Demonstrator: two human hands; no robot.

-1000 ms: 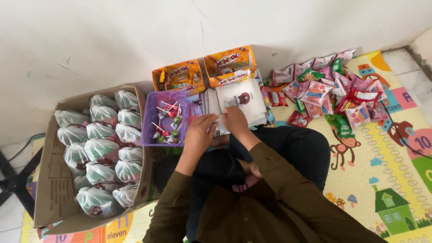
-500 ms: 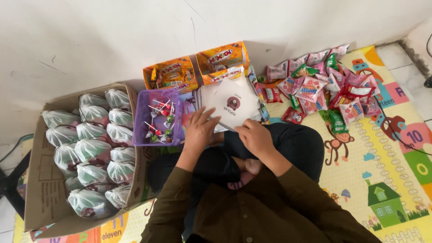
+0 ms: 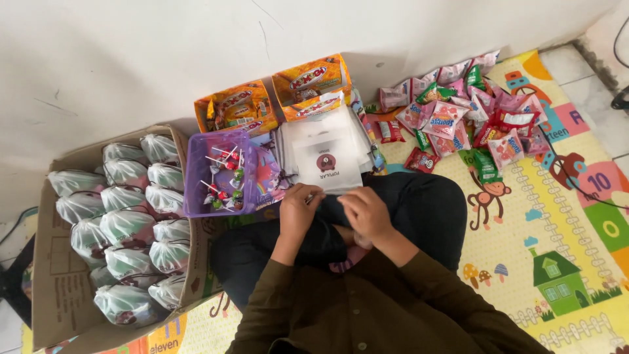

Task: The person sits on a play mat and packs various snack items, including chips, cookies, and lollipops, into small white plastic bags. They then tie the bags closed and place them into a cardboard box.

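- Head camera, looking down at a seated person in a dark olive long-sleeved shirt and black trousers. Half a second ago both hands were raised over the white stack; now they have drawn back to the lap, close together.
- The left hand point(image 3: 298, 211) is curled at the near edge of the stack of white paper bags with a round dark red emblem point(image 3: 325, 157), fingertips touching or just beside that edge. Whether it pinches a bag cannot be told.
- The right hand point(image 3: 368, 213) lies just beside it over the black trousers, fingers bent; whether it holds anything cannot be told.
- The white stack lies on the floor directly ahead of both hands, between a purple plastic basket point(image 3: 196, 172) and the snack heap.
- The basket holds lollipops with white sticks point(image 3: 225, 177), roughly ten.
- Two open orange cardboard snack boxes point(image 3: 275, 95) stand against the white wall, behind the stack.
- A brown cardboard box point(image 3: 56, 288) on the left holds about fourteen tied clear filled bags point(image 3: 128, 226).
- A heap of small pink, red and green snack packets point(image 3: 458, 118), more than twenty, lies to the right on a colourful children's foam play mat point(image 3: 563, 249).
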